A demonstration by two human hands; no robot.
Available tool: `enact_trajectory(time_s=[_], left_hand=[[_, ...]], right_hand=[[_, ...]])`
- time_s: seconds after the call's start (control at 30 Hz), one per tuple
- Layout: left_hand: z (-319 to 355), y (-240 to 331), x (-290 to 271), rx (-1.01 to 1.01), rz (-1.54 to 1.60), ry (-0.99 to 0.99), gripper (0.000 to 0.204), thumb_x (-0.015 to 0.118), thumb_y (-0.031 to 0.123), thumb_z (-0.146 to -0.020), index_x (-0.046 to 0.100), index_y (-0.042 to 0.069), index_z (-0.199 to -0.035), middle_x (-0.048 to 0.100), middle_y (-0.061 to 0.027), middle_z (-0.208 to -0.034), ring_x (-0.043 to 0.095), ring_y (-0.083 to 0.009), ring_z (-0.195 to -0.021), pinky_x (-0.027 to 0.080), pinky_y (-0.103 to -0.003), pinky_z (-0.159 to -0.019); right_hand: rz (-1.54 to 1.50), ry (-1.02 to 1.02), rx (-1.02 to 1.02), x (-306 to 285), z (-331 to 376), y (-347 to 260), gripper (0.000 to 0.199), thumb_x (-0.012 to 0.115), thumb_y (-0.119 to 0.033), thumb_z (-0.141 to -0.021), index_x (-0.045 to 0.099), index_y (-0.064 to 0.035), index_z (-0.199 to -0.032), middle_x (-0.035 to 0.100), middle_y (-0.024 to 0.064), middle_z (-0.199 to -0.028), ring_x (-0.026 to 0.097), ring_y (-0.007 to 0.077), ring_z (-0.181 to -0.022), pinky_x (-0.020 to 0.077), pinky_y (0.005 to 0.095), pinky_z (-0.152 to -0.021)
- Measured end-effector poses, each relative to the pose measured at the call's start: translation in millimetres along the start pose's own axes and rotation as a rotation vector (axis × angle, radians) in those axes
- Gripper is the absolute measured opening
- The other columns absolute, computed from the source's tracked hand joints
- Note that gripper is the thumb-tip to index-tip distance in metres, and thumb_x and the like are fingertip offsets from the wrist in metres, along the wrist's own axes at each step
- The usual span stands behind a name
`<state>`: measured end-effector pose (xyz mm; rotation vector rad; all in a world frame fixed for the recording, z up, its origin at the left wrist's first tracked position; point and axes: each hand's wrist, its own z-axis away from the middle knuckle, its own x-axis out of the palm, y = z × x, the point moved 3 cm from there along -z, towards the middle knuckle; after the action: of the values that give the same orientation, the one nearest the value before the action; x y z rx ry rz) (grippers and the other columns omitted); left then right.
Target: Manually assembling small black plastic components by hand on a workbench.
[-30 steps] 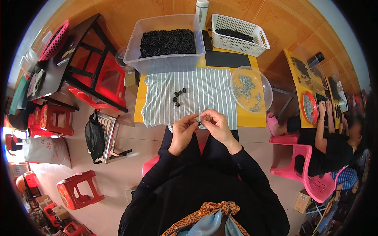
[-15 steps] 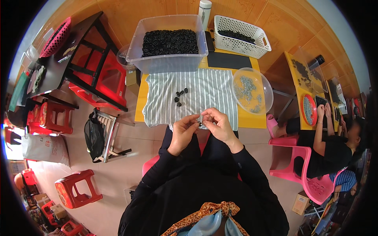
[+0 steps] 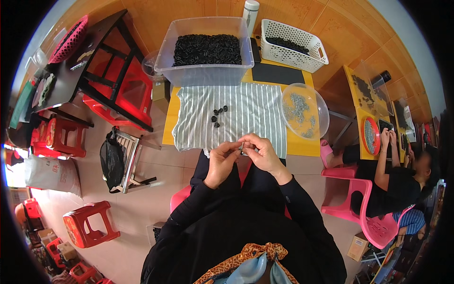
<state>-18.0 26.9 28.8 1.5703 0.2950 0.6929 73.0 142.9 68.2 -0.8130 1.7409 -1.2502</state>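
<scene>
My left hand (image 3: 221,164) and my right hand (image 3: 264,155) meet over the front edge of the striped cloth (image 3: 260,113). Each has thumb and fingers pinched together. A small black piece, mostly hidden by fingers, sits at my left fingertips. From my right fingertips a thin, silvery metal piece (image 3: 242,146) points toward it; its exact kind is too small to make out. Beyond my hands, several small black plastic parts (image 3: 216,119) lie loosely grouped on the cloth. A round clear tray (image 3: 285,124) with many small silvery metal pieces (image 3: 299,106) stands right of the cloth.
At the back of the yellow table (image 3: 302,149) stand a clear bin (image 3: 203,75) full of black parts, a white perforated basket (image 3: 293,54) and a white bottle (image 3: 249,19). A folding stool (image 3: 130,158) is at left. Another person works at right, on a pink chair (image 3: 347,194).
My fingertips have shifted slightly and the thin metal piece shows more upright between them. The black piece is more covered now. The whole view has moved a little.
</scene>
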Motion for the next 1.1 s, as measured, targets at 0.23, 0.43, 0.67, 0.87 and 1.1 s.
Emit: enact_trajectory(time_s=[0.23,0.43,0.67,0.87,1.1], left_hand=[[-0.4,2.5,-13.8,-0.046,0.114,0.1,0.02,0.058,-0.002,-0.085,0.064,-0.003,-0.104,0.061,-0.0032,-0.082,0.055,-0.0073,-0.068,0.044,-0.02,-0.06],[11.7,1.3,-48.3,-0.042,0.173,0.237,0.022,0.058,-0.002,-0.084,0.064,-0.003,-0.105,0.06,-0.0022,-0.081,0.055,-0.0075,-0.068,0.044,-0.019,-0.06],[20.4,7.0,-66.9,-0.045,0.188,0.303,0.021,0.057,-0.002,-0.084,0.064,-0.004,-0.103,0.062,-0.004,-0.08,0.056,-0.0077,-0.067,0.044,-0.019,-0.059],[18.3,1.4,-77.0,-0.067,0.189,0.346,0.02,0.057,-0.002,-0.084,0.064,-0.005,-0.102,0.064,-0.0046,-0.078,0.057,-0.008,-0.065,0.044,-0.019,-0.058],[14.4,-0.6,-72.7,-0.093,0.18,0.328,0.02,0.058,-0.002,-0.083,0.064,-0.006,-0.102,0.064,-0.0056,-0.077,0.057,-0.0083,-0.064,0.044,-0.019,-0.058]], right_hand=[[0.089,0.156,0.142,-11.3,-11.3,28.7,0.017,0.06,-0.005,-0.084,0.059,-0.0004,-0.1,0.059,0.005,-0.076,0.055,0.009,-0.063,0.0429,0.0251,-0.056],[0.528,0.093,-0.167,27.8,-62.3,32.3,0.012,0.061,-0.006,-0.079,0.062,-0.003,-0.09,0.058,0.0117,-0.081,0.059,0.0288,-0.073,0.0468,0.0351,-0.064],[0.747,0.006,-0.171,54.7,-88.6,35.2,0.016,0.065,-0.014,-0.075,0.063,-0.0033,-0.086,0.056,0.0117,-0.086,0.058,0.0296,-0.086,0.0478,0.0402,-0.071],[0.759,-0.092,-0.043,41.4,-79.0,36.1,0.014,0.065,-0.013,-0.073,0.063,-0.0043,-0.083,0.056,0.0122,-0.085,0.058,0.0313,-0.084,0.0481,0.0415,-0.071],[0.837,0.109,-0.073,22.8,-110.2,43.0,0.017,0.062,-0.012,-0.077,0.062,-0.006,-0.093,0.055,0.0114,-0.086,0.058,0.0312,-0.081,0.0468,0.0407,-0.07]])
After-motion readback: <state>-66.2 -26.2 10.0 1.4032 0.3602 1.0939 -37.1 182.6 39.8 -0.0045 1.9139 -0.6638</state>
